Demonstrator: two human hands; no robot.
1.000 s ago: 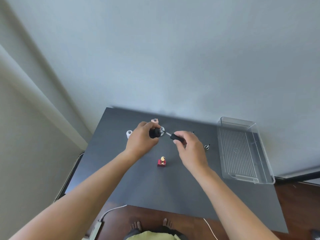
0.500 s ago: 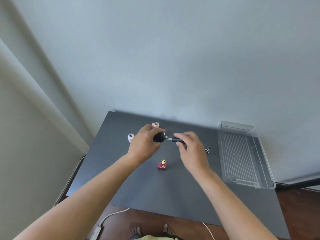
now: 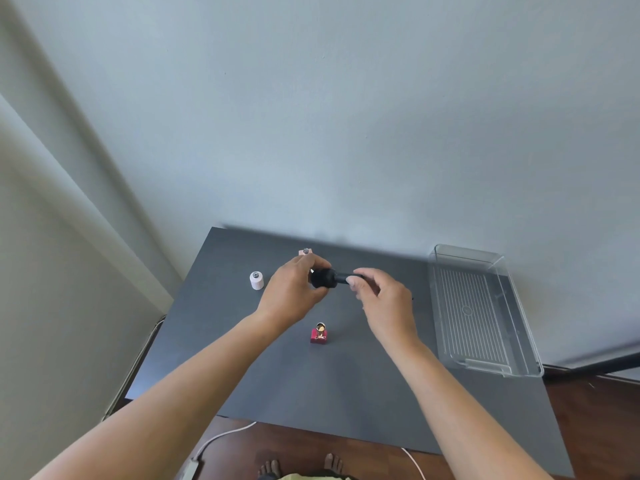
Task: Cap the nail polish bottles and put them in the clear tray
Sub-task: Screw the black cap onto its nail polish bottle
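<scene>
Left hand (image 3: 294, 292) grips black bottle (image 3: 321, 278) round the body. Right hand (image 3: 384, 299) pinches its black cap (image 3: 343, 277) at the neck, both above the table (image 3: 346, 393). Probably glass: light, rigid, slick, breakable. Hold body, twist cap only. Clear tray (image 3: 488, 366) sits well right.

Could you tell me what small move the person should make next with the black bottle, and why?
Probably twist the black cap with the right hand while the left hand steadies the black bottle: the cap looks seated on the bottle's neck, but whether it is tight cannot be told.
</scene>
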